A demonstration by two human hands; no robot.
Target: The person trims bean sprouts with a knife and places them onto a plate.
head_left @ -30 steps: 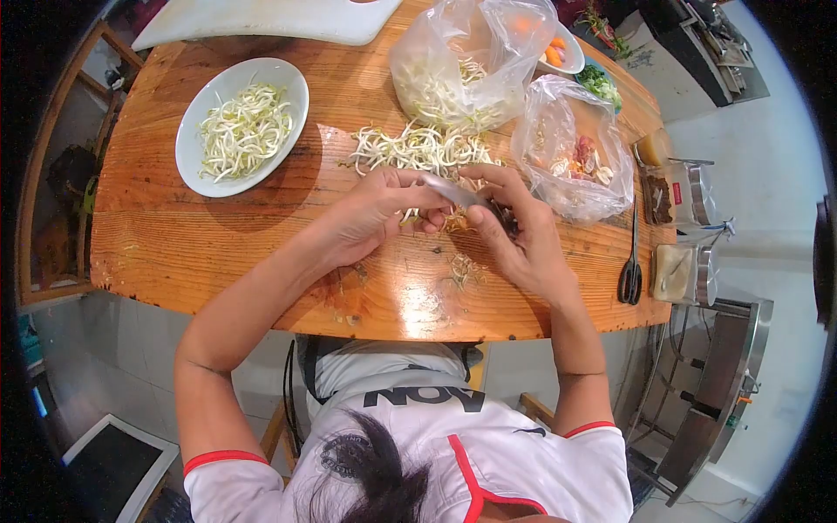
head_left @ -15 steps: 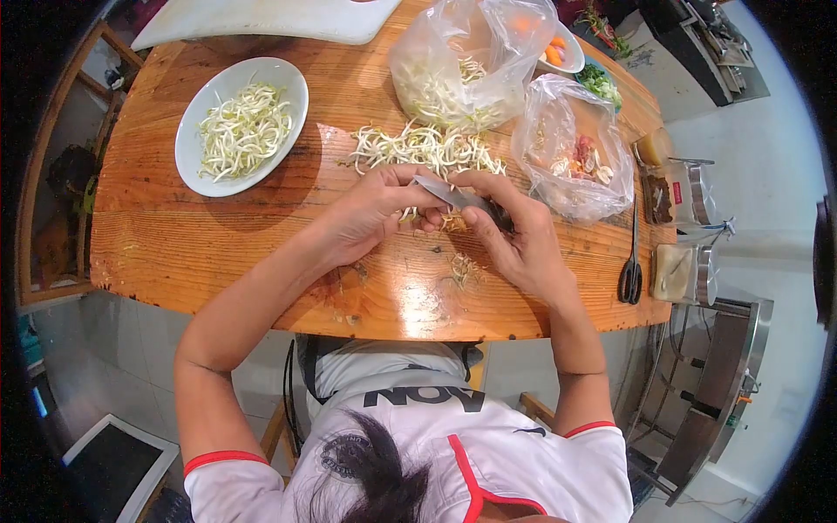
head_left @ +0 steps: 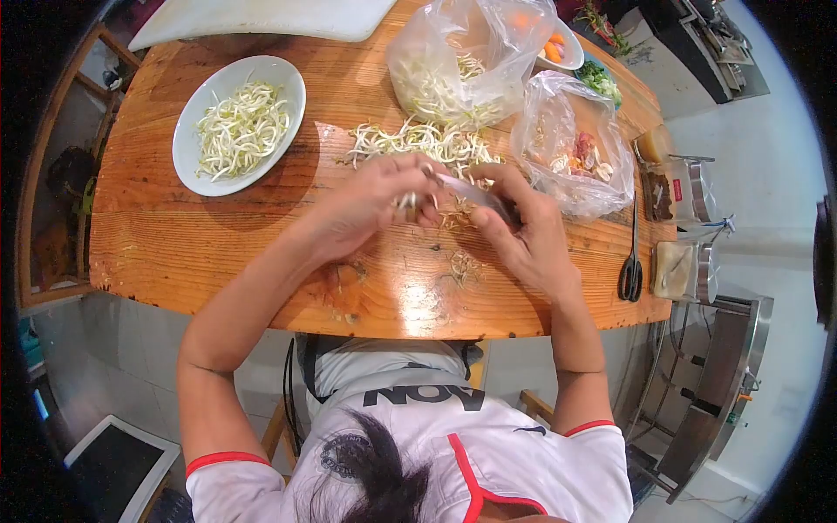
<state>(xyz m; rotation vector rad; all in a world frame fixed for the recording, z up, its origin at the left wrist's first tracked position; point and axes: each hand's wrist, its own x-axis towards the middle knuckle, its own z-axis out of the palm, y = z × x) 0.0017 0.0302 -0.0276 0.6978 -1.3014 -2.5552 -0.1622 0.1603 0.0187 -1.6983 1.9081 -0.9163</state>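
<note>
My right hand (head_left: 527, 228) is closed round a small knife (head_left: 466, 188), its grey blade pointing left toward my other hand. My left hand (head_left: 388, 196), slightly blurred, has its fingers curled round a few bean sprouts (head_left: 407, 202), whose white stems show below the fingertips. Just beyond both hands a loose pile of bean sprouts (head_left: 423, 144) lies on the table. Brownish root trimmings (head_left: 460, 266) are scattered on the wood under and in front of the hands. To the left, a white bowl (head_left: 186, 157) holds more sprouts.
Behind the pile stands a clear plastic bag (head_left: 501, 52) of sprouts. Another plastic bag (head_left: 545, 187) with reddish and pale food sits right. Black-handled scissors (head_left: 629, 279) and jars (head_left: 684, 270) line the table's right edge. A white cutting board (head_left: 261, 19) is at the far left.
My left hand has shifted slightly and blurred, its fingers a little apart from the blade tip. White sprout stems now show beneath them. The right hand keeps the knife almost in place.
</note>
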